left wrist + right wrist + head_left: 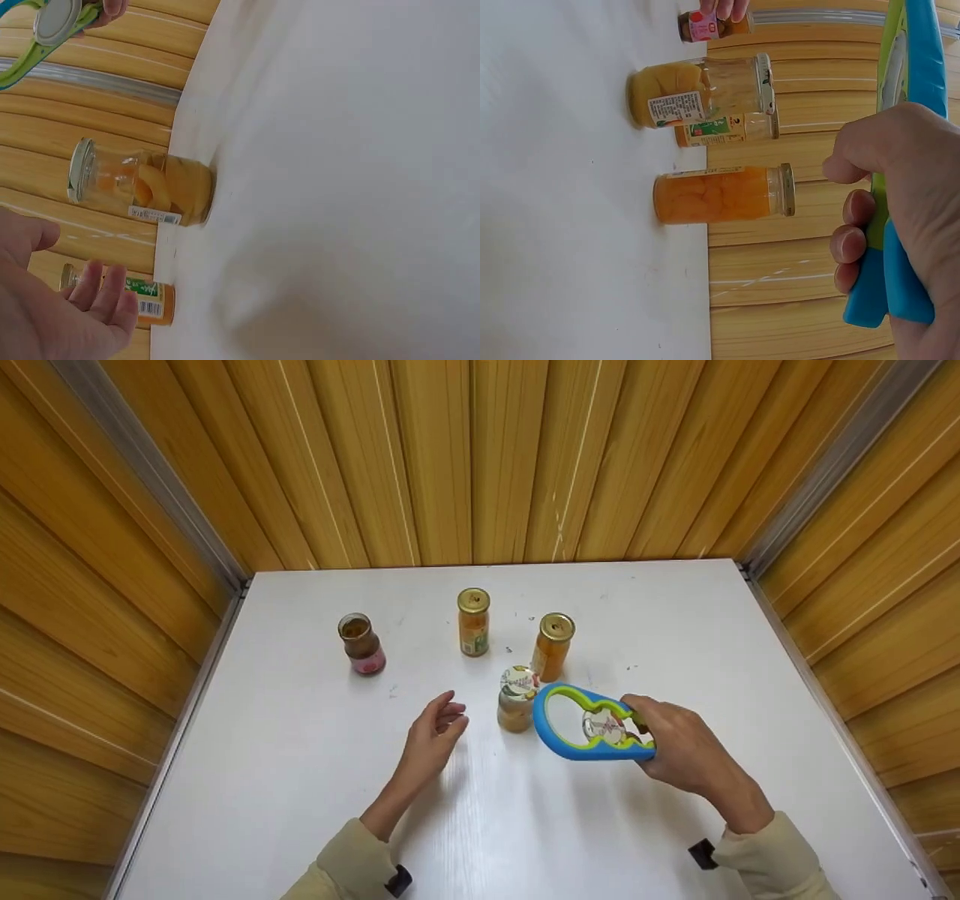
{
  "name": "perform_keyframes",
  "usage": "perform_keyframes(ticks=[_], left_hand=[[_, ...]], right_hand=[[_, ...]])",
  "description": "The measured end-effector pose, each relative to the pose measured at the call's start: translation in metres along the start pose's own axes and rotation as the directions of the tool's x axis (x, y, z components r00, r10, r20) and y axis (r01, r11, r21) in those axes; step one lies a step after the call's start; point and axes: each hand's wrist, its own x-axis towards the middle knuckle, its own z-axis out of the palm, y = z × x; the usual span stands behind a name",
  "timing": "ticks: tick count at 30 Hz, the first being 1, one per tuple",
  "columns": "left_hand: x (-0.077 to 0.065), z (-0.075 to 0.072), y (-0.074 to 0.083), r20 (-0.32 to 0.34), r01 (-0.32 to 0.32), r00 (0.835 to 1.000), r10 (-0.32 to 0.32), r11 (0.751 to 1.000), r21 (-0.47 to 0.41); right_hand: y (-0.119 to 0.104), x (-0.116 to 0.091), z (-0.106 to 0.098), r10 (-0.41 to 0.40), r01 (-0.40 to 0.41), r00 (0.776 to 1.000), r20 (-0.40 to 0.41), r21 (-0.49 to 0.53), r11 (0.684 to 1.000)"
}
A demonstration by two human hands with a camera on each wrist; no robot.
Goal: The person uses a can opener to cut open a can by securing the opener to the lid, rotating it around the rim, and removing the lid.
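Note:
My right hand (686, 746) grips the handles of a blue and green jar opener (577, 751), held above the table. A round patterned lid (604, 726) sits between the opener's scalloped inner edges; its grey underside shows in the left wrist view. Just left of the opener stands a glass jar of pale yellow fruit pieces (516, 712), upright, with a patterned lid (520, 680) on it. My left hand (427, 742) is to the left of this jar, apart from it, fingers loosely bent and holding nothing.
Behind stand two jars of orange fruit with gold lids, one in the middle (474, 626) and one nearer right (553, 649). A lidless brown jar (363, 649) with a pink label is at left. Wood-patterned walls (480, 465) border the white table (262, 735).

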Motion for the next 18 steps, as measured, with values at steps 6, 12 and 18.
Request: perform_keyframes(ticks=[6, 12, 18], left_hand=[[-0.006, 0.014, 0.013, 0.112, 0.032, 0.993, -0.034, 0.999, 0.027], [-0.015, 0.024, 0.025, 0.226, 0.074, 0.972, -0.058, 0.995, -0.062], [-0.021, 0.031, 0.035, 0.333, 0.127, 0.941, -0.063, 0.977, -0.174]], right_hand=[[-0.009, 0.006, 0.004, -0.023, 0.023, 1.0, 0.015, 0.006, 1.0], [-0.016, 0.009, 0.007, -0.056, 0.056, 0.998, 0.029, 0.013, 0.998], [-0.022, 0.011, 0.011, -0.073, 0.071, 0.996, 0.049, 0.042, 0.997]])
